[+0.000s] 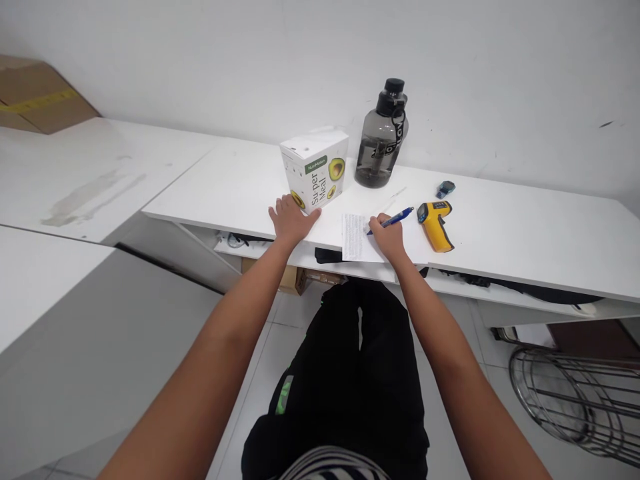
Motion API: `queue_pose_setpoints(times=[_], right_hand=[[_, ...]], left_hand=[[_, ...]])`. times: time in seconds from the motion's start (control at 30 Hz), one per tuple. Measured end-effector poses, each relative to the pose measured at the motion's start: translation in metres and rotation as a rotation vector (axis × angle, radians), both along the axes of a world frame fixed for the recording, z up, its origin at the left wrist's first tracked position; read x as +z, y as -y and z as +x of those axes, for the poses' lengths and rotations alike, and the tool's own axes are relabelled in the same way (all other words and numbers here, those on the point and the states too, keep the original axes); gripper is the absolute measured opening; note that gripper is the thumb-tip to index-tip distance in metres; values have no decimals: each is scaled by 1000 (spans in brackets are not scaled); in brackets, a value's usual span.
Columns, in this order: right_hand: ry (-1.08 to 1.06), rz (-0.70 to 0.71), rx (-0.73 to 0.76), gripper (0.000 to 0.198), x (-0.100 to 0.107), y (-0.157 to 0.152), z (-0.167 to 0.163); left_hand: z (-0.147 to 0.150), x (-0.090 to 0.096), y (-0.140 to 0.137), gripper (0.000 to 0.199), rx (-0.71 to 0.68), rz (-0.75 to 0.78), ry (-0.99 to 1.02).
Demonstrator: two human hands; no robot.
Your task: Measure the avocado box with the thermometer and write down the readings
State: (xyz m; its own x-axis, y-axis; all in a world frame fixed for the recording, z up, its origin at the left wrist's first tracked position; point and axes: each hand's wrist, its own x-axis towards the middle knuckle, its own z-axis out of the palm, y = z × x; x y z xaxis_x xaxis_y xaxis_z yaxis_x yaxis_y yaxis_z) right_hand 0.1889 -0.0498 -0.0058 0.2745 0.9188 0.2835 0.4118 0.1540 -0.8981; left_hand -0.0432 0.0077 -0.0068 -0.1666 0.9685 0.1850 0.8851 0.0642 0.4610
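My right hand (390, 238) is closed around a blue pen (400, 217), its point angled down toward a white sheet of paper (354, 238). Dense small print covers the sheet's left part; my hand hides some of the rest. Against the lower front of a white "Su-per Meal" box (307, 183) with avocado pictures, my left hand (294, 220) rests with fingers spread, not gripping it. The box stands upright on the white desk (240, 180). A yellow infrared thermometer (437, 228) lies just right of the paper.
A large dark translucent bottle (380, 143) stands behind the paper near the wall. A small teal device (445, 189) lies behind the thermometer. At the far left is a cardboard box (43, 97). Below the desk are a shelf with items and, at right, a wire basket (575, 393).
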Motion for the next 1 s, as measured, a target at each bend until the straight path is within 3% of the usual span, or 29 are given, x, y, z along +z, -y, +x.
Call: queue_pose_setpoints(times=[0.27,0.47,1.0], right_hand=[[-1,-40,61,40,3,1,1],[-97,23,-66,39,3,1,1],[-123,-54,-66,52,11,7,-3]], left_hand=[[-1,-1,-1,89,-4,-4,-12],[-1,-2,-1,84,4,11,-19],[-1,1,1,78,7,22,-30]])
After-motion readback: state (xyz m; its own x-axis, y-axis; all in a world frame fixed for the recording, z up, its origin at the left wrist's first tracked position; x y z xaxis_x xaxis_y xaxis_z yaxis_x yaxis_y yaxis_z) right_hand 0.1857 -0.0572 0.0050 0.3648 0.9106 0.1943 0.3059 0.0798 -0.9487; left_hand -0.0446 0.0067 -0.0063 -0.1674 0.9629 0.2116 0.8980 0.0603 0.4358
